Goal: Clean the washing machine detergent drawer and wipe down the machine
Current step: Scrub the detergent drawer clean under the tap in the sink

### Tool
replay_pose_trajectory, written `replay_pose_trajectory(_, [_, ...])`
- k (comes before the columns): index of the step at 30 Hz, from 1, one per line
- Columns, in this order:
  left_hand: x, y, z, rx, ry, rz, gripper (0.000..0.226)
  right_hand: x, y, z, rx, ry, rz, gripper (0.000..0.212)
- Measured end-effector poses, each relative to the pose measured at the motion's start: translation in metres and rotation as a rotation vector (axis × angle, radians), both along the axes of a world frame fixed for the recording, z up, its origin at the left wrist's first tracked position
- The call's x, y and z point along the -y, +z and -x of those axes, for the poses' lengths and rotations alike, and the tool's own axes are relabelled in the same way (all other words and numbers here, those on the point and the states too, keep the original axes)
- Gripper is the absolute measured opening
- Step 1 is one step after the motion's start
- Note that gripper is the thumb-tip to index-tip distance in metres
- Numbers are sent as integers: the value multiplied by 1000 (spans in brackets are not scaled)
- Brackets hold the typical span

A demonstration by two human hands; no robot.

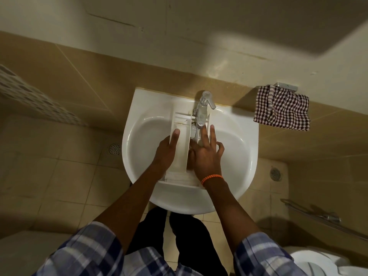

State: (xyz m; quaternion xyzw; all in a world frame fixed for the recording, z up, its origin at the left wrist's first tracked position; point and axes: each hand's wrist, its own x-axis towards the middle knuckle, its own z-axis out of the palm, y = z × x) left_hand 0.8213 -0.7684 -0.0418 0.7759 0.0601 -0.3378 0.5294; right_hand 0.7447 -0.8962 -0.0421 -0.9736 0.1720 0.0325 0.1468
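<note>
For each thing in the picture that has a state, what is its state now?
Detergent drawer: out of the machine, lying in the sink under the tap.
Tap: water flow cannot be told.
Left hand: holds the drawer's left side.
Right hand: fingers straight, inside the drawer.
Checked towel: hanging on its holder.
Sink: holds the drawer.

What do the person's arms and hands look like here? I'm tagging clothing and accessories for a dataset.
Both forearms are bare. The left sleeve and right sleeve are a blue, white and dark plaid shirt, ending near the elbows. The right hand has an orange braided wristband. The left hand shows no gloves, rings or watch.
</note>
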Motion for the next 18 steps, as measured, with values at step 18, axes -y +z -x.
replay_pose_trajectory(18, [0, 5, 1, -22, 13, 19, 69, 2, 1, -6, 47, -43, 76, 27])
